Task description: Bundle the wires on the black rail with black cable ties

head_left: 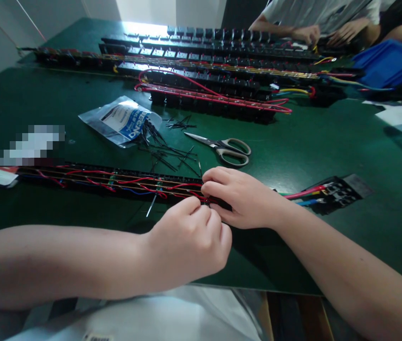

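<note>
A long black strip with red, blue and yellowish wires along it lies across the table in front of me. My right hand is closed over its right part, fingers curled on the far side and thumb on the near side. Against the near edge, my left hand makes a fist; whatever it grips is hidden. A thin tail sticks up beside my right fingertips. Farther left, a cable tie around the strip points its pale tail toward me. Cables at the right end run to a black connector block.
Beyond the strip lie loose black cable ties, their open plastic bag and scissors. Several wired black assemblies fill the back of the green table. Blue bins stand right, near another person's hands.
</note>
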A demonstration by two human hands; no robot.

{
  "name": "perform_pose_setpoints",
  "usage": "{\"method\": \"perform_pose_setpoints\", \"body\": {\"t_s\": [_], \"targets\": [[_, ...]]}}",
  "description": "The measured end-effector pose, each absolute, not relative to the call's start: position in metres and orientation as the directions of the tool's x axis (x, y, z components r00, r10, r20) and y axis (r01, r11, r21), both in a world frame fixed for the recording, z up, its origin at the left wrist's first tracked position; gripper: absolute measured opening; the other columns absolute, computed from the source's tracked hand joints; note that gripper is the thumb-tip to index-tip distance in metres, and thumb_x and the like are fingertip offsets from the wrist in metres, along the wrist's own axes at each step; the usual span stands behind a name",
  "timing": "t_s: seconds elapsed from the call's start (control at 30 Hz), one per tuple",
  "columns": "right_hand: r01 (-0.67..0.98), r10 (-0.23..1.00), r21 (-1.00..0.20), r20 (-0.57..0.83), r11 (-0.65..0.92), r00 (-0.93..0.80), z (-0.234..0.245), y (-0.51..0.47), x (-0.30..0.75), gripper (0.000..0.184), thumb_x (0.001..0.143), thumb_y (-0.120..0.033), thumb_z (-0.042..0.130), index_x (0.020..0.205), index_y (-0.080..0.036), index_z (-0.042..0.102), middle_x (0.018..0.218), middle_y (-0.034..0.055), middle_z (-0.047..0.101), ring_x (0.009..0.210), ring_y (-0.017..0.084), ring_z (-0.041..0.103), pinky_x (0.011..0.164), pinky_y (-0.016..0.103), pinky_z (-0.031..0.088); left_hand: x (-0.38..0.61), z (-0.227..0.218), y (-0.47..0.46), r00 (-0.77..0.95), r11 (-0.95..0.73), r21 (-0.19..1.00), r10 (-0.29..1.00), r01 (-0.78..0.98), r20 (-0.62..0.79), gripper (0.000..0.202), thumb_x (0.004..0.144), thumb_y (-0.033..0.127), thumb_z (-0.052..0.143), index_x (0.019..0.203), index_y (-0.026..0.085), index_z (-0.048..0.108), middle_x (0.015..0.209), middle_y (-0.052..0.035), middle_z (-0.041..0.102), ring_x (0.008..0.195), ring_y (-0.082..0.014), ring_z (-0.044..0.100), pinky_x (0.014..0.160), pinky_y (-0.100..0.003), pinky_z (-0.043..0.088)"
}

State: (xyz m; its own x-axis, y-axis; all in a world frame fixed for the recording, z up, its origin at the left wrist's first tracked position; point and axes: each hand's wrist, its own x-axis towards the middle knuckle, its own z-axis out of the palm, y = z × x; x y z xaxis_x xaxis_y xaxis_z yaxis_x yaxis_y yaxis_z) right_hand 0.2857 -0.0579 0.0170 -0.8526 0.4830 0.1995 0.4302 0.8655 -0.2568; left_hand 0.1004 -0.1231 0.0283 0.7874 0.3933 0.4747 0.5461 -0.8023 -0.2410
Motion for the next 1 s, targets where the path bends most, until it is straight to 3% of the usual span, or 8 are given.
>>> {"method": "perform_pose_setpoints", "body": {"t_s": [0.3,0.5,0.83,1.0], "targets": [[0.463,0.489,-0.174,0.165,0.869,-0.856,0.0144,-0.058,0.2849,0.013,0.089,-0.022,0.055,0.098,-0.015,0.062,0.109,0.014,0.062,0.092,0.024,0.057,0.081,0.038,0.048,0.0985,0.0279,-0.1188,0.955,-0.861,-0.428,0.193,0.274,0.225,0.015,0.082,0.007,0.055,0.07,0.014,0.061,0.065,-0.0069,0.065,0.053,-0.0155,0.053,0.052,-0.032,0.028],[0.467,0.487,-0.146,0.169,0.872,-0.857,0.0153,-0.058,0.2836,0.011,0.089,-0.022,0.057,0.096,-0.015,0.062,0.106,0.0129,0.064,0.092,0.024,0.057,0.08,0.036,0.049,0.0975,0.0293,-0.1171,0.967,-0.867,-0.444,0.148,0.228,0.207,0.017,0.083,0.009,0.056,0.068,0.015,0.058,0.061,-0.0051,0.061,0.051,-0.0146,0.049,0.051,-0.032,0.026],[0.49,0.506,-0.13,0.146,0.862,-0.85,0.0168,-0.0574,0.2831,0.008,0.088,-0.017,0.056,0.091,-0.015,0.062,0.105,0.0123,0.066,0.089,0.023,0.057,0.079,0.035,0.048,0.0983,0.0292,-0.1181,0.982,-0.873,-0.456,0.114,0.172,0.151,0.015,0.081,0.008,0.056,0.069,0.014,0.062,0.065,-0.0071,0.065,0.052,-0.0146,0.051,0.05,-0.03,0.029],[0.475,0.506,-0.194,0.174,0.859,-0.845,0.0159,-0.0566,0.2851,0.008,0.087,-0.018,0.057,0.091,-0.015,0.063,0.104,0.0112,0.065,0.089,0.022,0.057,0.079,0.034,0.048,0.099,0.0329,-0.1175,0.981,-0.875,-0.449,0.125,0.18,0.149,0.016,0.08,0.006,0.055,0.068,0.014,0.063,0.062,-0.0062,0.064,0.052,-0.0153,0.052,0.049,-0.03,0.029]]}}
